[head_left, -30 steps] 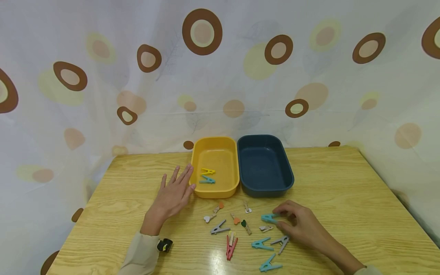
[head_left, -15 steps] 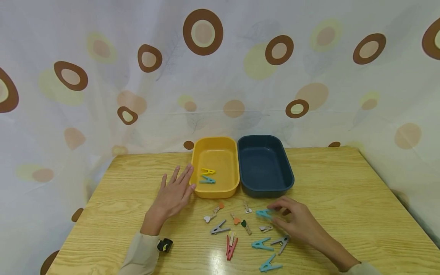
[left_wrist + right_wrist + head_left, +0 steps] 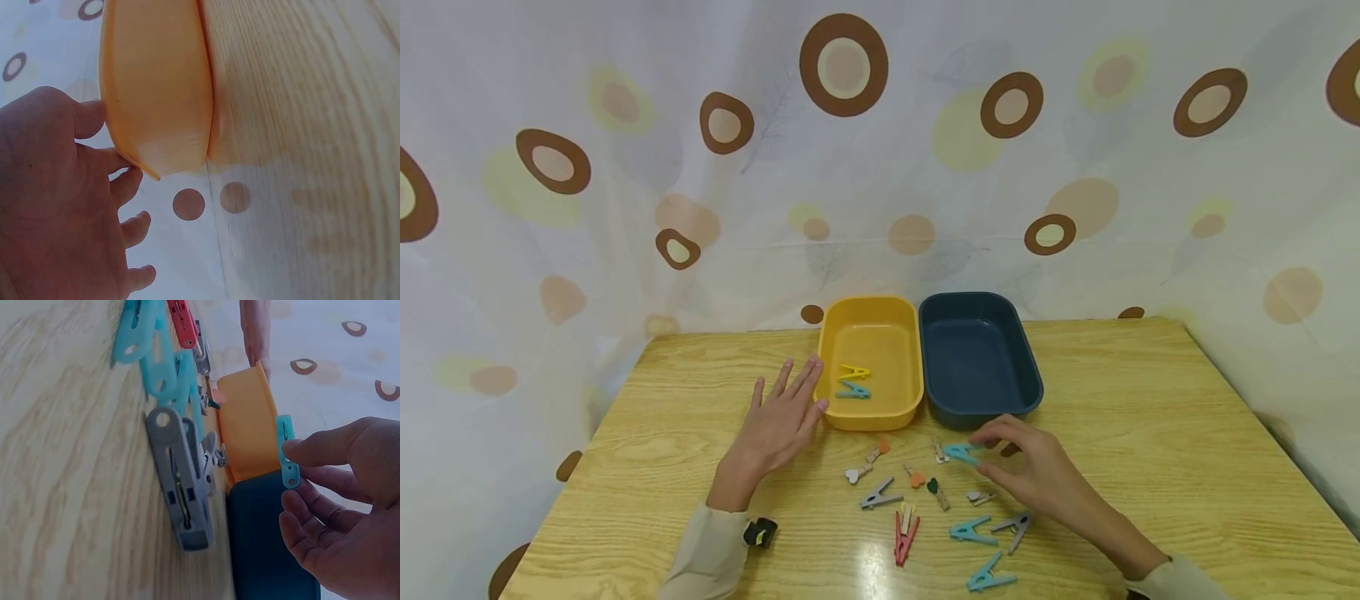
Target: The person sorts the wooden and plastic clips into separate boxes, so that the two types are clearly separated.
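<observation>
My right hand (image 3: 1033, 468) pinches a teal clothespin (image 3: 961, 452) between thumb and fingers, in front of the blue tray (image 3: 981, 367). The right wrist view shows the thumb pressed on this teal clothespin (image 3: 288, 450), held above the table. My left hand (image 3: 773, 427), fingers spread and fairly straight, touches the left side of the yellow tray (image 3: 880, 333). In the left wrist view, thumb and forefinger of the hand (image 3: 56, 187) rest at the rim of the yellow tray (image 3: 156, 81). Inside it lie a yellow clothespin (image 3: 854, 372) and a teal one (image 3: 853, 391).
In front of the trays, small wooden clips with hearts (image 3: 916, 477), grey clothespins (image 3: 880, 497), a red one (image 3: 905, 542) and teal ones (image 3: 973, 531) lie scattered on the wooden table (image 3: 1150, 433). A patterned cloth (image 3: 910, 192) hangs behind.
My right hand has moved left and slightly toward the trays with the teal clothespin in its fingers. My left hand has stayed at the yellow tray.
</observation>
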{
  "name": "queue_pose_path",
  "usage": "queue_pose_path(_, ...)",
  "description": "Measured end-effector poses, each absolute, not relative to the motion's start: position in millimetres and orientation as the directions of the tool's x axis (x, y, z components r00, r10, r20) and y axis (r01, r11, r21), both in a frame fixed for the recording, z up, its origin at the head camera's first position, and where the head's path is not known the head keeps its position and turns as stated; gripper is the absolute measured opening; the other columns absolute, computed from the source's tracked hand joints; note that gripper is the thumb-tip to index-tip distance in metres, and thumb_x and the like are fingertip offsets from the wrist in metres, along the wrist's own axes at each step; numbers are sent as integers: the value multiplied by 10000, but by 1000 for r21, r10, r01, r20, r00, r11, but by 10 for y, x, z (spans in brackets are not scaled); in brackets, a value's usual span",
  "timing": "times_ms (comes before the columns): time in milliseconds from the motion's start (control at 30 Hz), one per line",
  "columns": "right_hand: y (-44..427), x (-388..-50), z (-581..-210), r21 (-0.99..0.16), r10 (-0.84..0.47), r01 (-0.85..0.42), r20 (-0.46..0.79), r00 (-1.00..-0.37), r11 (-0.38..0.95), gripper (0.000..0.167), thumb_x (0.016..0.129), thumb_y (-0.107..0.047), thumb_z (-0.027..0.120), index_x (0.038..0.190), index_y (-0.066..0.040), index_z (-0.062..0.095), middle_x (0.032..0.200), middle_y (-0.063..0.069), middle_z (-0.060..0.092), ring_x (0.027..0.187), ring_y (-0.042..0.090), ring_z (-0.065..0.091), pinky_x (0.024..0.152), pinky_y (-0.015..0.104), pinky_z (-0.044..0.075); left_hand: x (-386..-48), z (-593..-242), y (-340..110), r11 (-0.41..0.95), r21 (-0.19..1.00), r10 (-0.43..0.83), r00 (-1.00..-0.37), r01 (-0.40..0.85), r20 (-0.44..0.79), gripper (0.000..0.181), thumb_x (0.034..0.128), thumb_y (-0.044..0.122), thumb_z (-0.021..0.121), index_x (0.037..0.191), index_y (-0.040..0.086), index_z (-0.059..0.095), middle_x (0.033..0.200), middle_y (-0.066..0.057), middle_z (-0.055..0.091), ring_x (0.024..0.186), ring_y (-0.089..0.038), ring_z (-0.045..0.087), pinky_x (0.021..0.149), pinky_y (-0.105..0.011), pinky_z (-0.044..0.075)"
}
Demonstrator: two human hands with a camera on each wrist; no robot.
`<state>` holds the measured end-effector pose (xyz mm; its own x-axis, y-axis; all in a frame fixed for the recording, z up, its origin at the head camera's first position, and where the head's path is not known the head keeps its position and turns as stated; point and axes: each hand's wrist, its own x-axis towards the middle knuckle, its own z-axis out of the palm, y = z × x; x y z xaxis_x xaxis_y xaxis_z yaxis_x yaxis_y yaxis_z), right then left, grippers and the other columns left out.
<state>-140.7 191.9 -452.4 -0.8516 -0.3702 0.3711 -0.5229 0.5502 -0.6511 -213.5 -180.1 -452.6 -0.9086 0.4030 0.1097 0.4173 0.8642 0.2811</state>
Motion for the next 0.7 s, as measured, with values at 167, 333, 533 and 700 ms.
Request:
queue_pose_path(167, 1846, -1430, -4462, -660, -378, -523, 365, -851, 540, 292, 846, -7, 830, 1101, -123, 748, 1057, -16, 700, 951, 223, 689, 751, 371, 599, -2129, -4515, -1800, 867, 279, 402, -910, 414, 102, 627, 1125, 440, 308, 1654, 126, 186, 1708, -21, 144, 1569, -307, 50, 1193, -691, 61)
queue_pose_path(333, 1754, -1467, -4403, -663, -383, -531, 372, -846, 528, 306, 840, -1, 833, 1118, -102, 751, 1073, 1, 696, 955, 243, 683, 783, 383, 596, -2127, -4510, -1804, 867, 273, 404, -909, 417, 105, 630, 1125, 441, 314, 1652, 119, 193, 1706, -26, 153, 1568, -322, 74, 1190, -695, 74)
queue_pose_path(533, 1633, -1528, -4334, -649, -393, -566, 410, -823, 508, 311, 827, 2, 843, 1107, -103, 759, 1058, 7, 694, 924, 209, 665, 782, 356, 585, -2134, -4515, -1812, 868, 263, 407, -907, 420, 106, 627, 1125, 439, 314, 1653, 123, 192, 1702, -23, 160, 1566, -339, 99, 1187, -699, 85)
queue_pose_path(700, 1523, -1599, -4284, -652, -386, -567, 417, -823, 504, 302, 835, -11, 843, 1104, -121, 762, 1048, 7, 694, 909, 196, 651, 763, 351, 580, -2134, -4513, -1813, 868, 262, 406, -907, 422, 113, 628, 1124, 441, 318, 1652, 122, 204, 1701, -27, 176, 1565, -333, 102, 1187, -699, 90)
